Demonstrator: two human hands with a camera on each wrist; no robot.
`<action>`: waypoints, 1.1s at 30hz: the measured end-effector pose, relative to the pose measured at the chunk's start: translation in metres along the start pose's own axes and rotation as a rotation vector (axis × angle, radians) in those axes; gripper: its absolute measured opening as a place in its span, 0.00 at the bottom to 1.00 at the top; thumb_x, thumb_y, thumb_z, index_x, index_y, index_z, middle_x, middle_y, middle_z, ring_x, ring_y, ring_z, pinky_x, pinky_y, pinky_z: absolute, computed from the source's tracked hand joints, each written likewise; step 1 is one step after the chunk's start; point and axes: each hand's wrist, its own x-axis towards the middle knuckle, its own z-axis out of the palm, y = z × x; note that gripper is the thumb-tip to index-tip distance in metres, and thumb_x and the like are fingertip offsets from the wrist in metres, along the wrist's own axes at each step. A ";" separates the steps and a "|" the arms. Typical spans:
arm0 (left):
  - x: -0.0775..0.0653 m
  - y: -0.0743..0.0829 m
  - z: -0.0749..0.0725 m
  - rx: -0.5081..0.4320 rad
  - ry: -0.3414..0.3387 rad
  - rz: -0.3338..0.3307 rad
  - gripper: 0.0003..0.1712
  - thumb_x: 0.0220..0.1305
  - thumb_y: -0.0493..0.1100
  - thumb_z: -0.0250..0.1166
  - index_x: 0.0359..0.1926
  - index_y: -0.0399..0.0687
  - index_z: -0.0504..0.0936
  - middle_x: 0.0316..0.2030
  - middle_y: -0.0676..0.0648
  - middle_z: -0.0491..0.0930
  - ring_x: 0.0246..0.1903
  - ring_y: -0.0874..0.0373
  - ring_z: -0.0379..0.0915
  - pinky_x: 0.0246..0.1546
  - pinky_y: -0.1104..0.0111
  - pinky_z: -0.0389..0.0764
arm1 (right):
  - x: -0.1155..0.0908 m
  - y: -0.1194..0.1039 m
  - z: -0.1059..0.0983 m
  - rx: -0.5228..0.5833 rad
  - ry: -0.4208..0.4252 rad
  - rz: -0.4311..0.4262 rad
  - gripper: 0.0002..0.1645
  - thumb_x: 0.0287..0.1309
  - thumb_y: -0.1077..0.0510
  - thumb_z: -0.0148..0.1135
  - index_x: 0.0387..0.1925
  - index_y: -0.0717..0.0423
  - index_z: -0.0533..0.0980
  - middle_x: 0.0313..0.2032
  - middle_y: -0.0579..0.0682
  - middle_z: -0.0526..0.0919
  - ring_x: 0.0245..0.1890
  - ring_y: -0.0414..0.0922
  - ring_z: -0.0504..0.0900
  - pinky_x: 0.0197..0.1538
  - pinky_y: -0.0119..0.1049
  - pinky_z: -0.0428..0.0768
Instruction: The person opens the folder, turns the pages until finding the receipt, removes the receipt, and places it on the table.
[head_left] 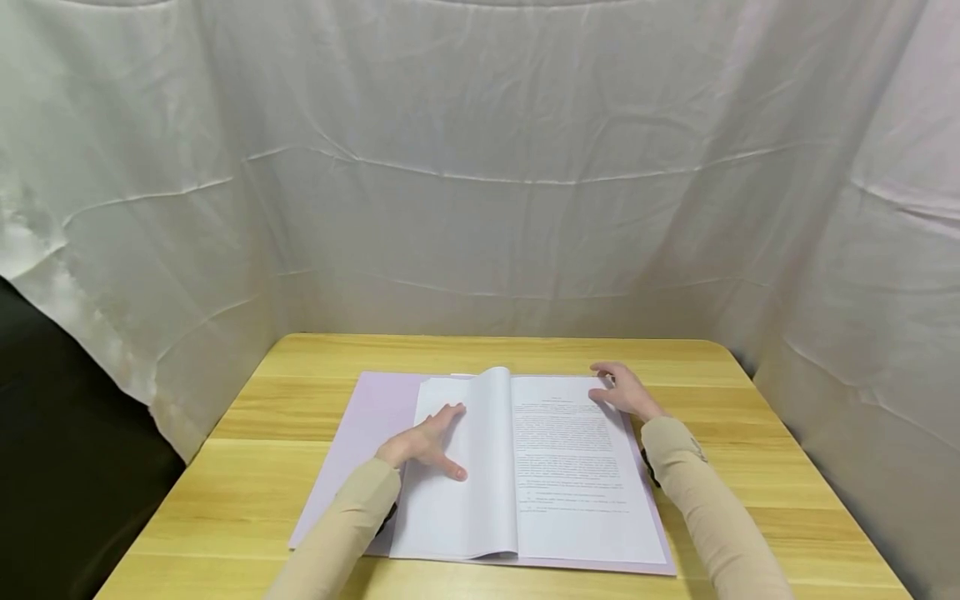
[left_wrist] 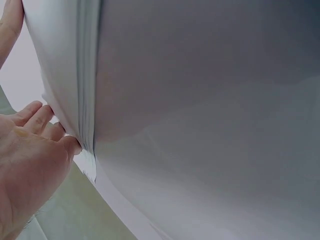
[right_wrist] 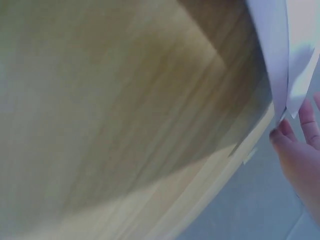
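Observation:
A lilac folder (head_left: 367, 425) lies opened flat on the table, with a stack of paper on it. The blank left-hand sheets (head_left: 450, 517) bulge near the middle, and the right-hand printed page (head_left: 570, 467) faces up. My left hand (head_left: 426, 442) rests on the left-hand sheets with fingers and thumb spread. In the left wrist view, fingertips of the left hand (left_wrist: 37, 150) touch the layered sheet edges (left_wrist: 86, 90). My right hand (head_left: 624, 392) is at the upper right corner of the printed page, thumb and fingers apart. Fingertips of the right hand (right_wrist: 302, 155) touch the paper corner in the right wrist view.
The wooden table (head_left: 247, 492) extends around the folder on all sides. Pale grey cloth (head_left: 525, 208) hangs behind the table and along both sides. A black area (head_left: 67, 433) lies at the far left beyond the table.

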 end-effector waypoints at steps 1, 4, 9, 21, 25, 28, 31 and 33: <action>0.000 0.000 0.000 0.001 0.000 -0.002 0.68 0.45 0.47 0.83 0.79 0.41 0.49 0.80 0.33 0.42 0.78 0.30 0.38 0.77 0.38 0.49 | 0.001 0.000 0.000 -0.007 0.011 -0.004 0.34 0.58 0.62 0.68 0.63 0.72 0.70 0.55 0.72 0.76 0.59 0.69 0.73 0.65 0.66 0.70; -0.001 0.001 0.000 0.013 -0.002 -0.008 0.68 0.45 0.48 0.83 0.79 0.42 0.49 0.80 0.33 0.42 0.78 0.31 0.38 0.77 0.39 0.50 | 0.002 -0.001 0.001 -0.019 0.048 -0.004 0.32 0.57 0.63 0.68 0.62 0.71 0.72 0.53 0.71 0.76 0.55 0.67 0.74 0.62 0.64 0.72; -0.001 0.002 0.000 0.028 -0.007 -0.014 0.68 0.45 0.48 0.83 0.79 0.43 0.49 0.80 0.34 0.42 0.79 0.31 0.39 0.77 0.39 0.50 | 0.002 -0.002 0.002 -0.056 0.104 0.009 0.27 0.56 0.63 0.68 0.57 0.70 0.77 0.52 0.70 0.76 0.53 0.65 0.74 0.58 0.61 0.72; 0.000 0.000 -0.001 0.049 -0.011 -0.003 0.69 0.46 0.49 0.83 0.79 0.41 0.48 0.80 0.32 0.41 0.78 0.28 0.38 0.77 0.37 0.50 | 0.000 -0.005 -0.001 -0.006 0.169 0.121 0.14 0.64 0.59 0.63 0.46 0.66 0.81 0.48 0.66 0.83 0.48 0.59 0.75 0.55 0.54 0.74; 0.000 0.000 -0.001 0.034 -0.014 -0.003 0.69 0.45 0.49 0.83 0.79 0.42 0.48 0.80 0.32 0.41 0.78 0.28 0.38 0.76 0.37 0.49 | -0.001 -0.005 -0.002 -0.030 0.177 0.114 0.12 0.65 0.57 0.64 0.40 0.65 0.82 0.39 0.62 0.82 0.41 0.55 0.73 0.45 0.45 0.71; -0.001 0.000 -0.002 0.028 -0.015 -0.002 0.68 0.46 0.49 0.83 0.79 0.42 0.48 0.80 0.32 0.41 0.78 0.28 0.37 0.77 0.37 0.49 | -0.001 -0.005 -0.002 -0.041 0.184 0.108 0.14 0.66 0.54 0.64 0.33 0.63 0.80 0.32 0.58 0.78 0.37 0.52 0.71 0.40 0.40 0.66; -0.001 0.000 -0.002 0.031 -0.014 0.002 0.68 0.46 0.49 0.83 0.79 0.41 0.48 0.80 0.32 0.41 0.78 0.28 0.37 0.76 0.37 0.49 | -0.002 -0.006 -0.002 -0.022 0.176 0.102 0.16 0.67 0.53 0.63 0.31 0.63 0.81 0.30 0.57 0.79 0.35 0.49 0.71 0.37 0.36 0.65; -0.001 0.000 -0.001 0.033 -0.016 0.001 0.68 0.46 0.49 0.83 0.79 0.41 0.48 0.80 0.32 0.41 0.78 0.28 0.37 0.76 0.37 0.49 | -0.004 -0.006 -0.002 0.007 0.154 0.105 0.18 0.67 0.51 0.63 0.34 0.64 0.83 0.32 0.58 0.83 0.34 0.48 0.73 0.37 0.34 0.67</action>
